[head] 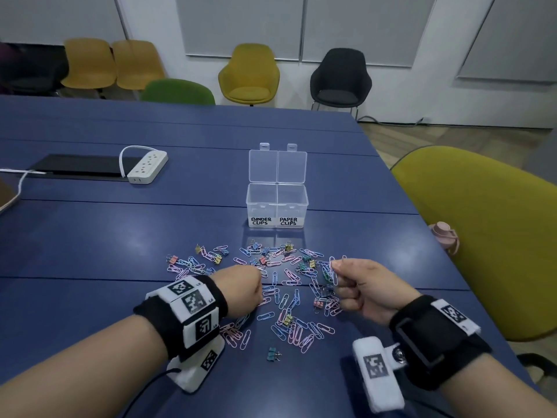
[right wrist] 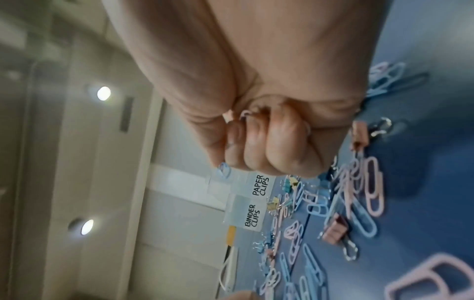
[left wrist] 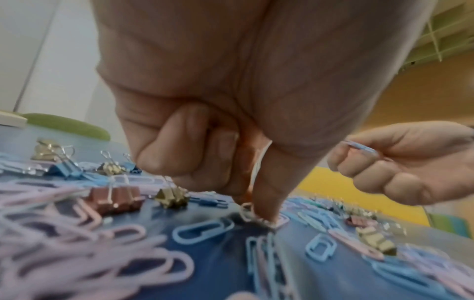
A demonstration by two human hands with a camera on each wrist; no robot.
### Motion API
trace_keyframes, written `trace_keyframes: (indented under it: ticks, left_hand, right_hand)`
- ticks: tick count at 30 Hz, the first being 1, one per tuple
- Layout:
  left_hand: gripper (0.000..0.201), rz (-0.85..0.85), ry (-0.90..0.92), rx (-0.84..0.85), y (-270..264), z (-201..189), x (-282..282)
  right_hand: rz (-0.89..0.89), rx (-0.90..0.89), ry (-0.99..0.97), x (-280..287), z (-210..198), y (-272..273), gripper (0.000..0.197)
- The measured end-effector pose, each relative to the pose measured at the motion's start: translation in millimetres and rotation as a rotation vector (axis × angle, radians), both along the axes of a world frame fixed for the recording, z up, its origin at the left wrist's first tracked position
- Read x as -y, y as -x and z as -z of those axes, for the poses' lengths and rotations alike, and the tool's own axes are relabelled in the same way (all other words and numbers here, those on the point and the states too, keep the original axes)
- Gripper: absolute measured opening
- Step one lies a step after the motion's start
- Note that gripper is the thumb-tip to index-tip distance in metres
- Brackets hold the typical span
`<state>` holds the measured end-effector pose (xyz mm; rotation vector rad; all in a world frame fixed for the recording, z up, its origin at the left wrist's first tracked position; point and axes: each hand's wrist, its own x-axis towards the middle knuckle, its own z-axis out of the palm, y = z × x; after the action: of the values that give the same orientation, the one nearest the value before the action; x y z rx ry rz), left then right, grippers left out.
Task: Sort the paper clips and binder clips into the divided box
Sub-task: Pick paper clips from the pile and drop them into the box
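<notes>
On the blue bench [head: 120,236], the left hand [head: 241,289] pinches a pink paper clip [left wrist: 252,215] in its grip; the right hand [head: 358,289] clutches several paper clips [head: 334,271].

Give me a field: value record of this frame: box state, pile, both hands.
box: clear divided box, lids open, upright beyond the pile
compartments: left one labelled BINDER CLIPS, right one PAPER CLIPS; both look empty
pile: paper clips and binder clips mixed, loose on the blue table
left hand: fingers curled, pinching a pale paper clip at the table surface
right hand: raised above the pile, gripping several paper clips
sorted so far: nothing visible in the box
</notes>
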<state>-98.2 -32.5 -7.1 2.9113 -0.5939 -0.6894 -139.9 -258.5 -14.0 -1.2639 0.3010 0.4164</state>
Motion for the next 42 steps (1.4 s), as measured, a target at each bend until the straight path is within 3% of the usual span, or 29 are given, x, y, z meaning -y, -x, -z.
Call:
trace_keyframes:
  ticks: [4,7,9,11,13,15,20,23,26,28,30,32,34,37,42]
  left_hand:
    - [0.019,-0.155,0.320,-0.114,-6.0,-8.7,-8.7]
    - [0.021,-0.563,0.990,-0.600,-2.8,-12.8,-14.1]
    - [0.018,-0.753,1.318,-0.918,0.0,-14.6,-17.6]
    - [0.011,-0.859,1.475,-1.061,1.9,-13.9,-18.6]
    - [0.014,-0.987,1.590,-1.072,0.3,-7.4,-19.0]
    - [0.012,-1.039,1.639,-1.039,-1.0,-2.5,-17.7]
    - [0.006,-0.931,1.523,-0.938,-9.0,0.9,-17.3]
    - [0.014,-0.821,1.308,-0.933,-24.9,-6.1,-14.7]
    - [0.009,-0.676,0.934,-0.891,-43.4,-26.7,-4.9]
    - [0.023,-0.559,0.752,-0.805,-59.0,-42.8,4.3]
    - [0.031,-0.503,0.699,-0.687,-79.0,-57.4,16.0]
    - [0.032,-0.490,0.774,-0.582,-99.5,-70.2,31.2]
    - [0.030,-0.519,0.979,-0.483,-119.6,-79.8,50.3]
    - [0.030,-0.655,1.273,-0.347,-135.8,-77.3,74.4]
    - [0.043,-0.652,1.299,-0.203,-151.7,-49.9,79.9]
  right_hand:
    - [-0.007,-0.040,-0.262,3.3,8.7,2.9,0.033]
    - [-0.026,-0.013,-0.417,2.9,12.7,3.1,0.049]
    - [-0.003,-0.014,-0.481,0.7,14.7,1.9,0.050]
    - [0.049,-0.020,-0.519,-3.9,14.6,1.2,0.042]
    - [0.132,-0.040,-0.491,-8.6,13.0,-0.8,0.020]
    - [0.179,-0.035,-0.451,-12.5,10.5,-3.6,0.005]
    - [0.055,-0.024,-0.276,-12.7,9.9,-13.1,0.010]
    - [-0.068,-0.060,-0.170,-7.2,5.6,-23.1,0.020]
    - [-0.196,-0.080,0.011,-1.8,-6.3,-36.3,0.020]
    - [-0.257,-0.036,0.241,1.6,-14.9,-47.9,0.029]
    - [-0.301,0.065,0.549,2.9,-26.7,-63.3,0.036]
    - [-0.256,0.196,0.770,3.9,-36.9,-85.7,0.041]
    - [-0.139,0.343,0.835,1.4,-47.5,-112.6,0.045]
    - [0.119,0.475,0.690,-9.1,-60.8,-141.8,0.046]
    - [0.300,0.560,0.491,-35.1,-69.5,-177.6,0.049]
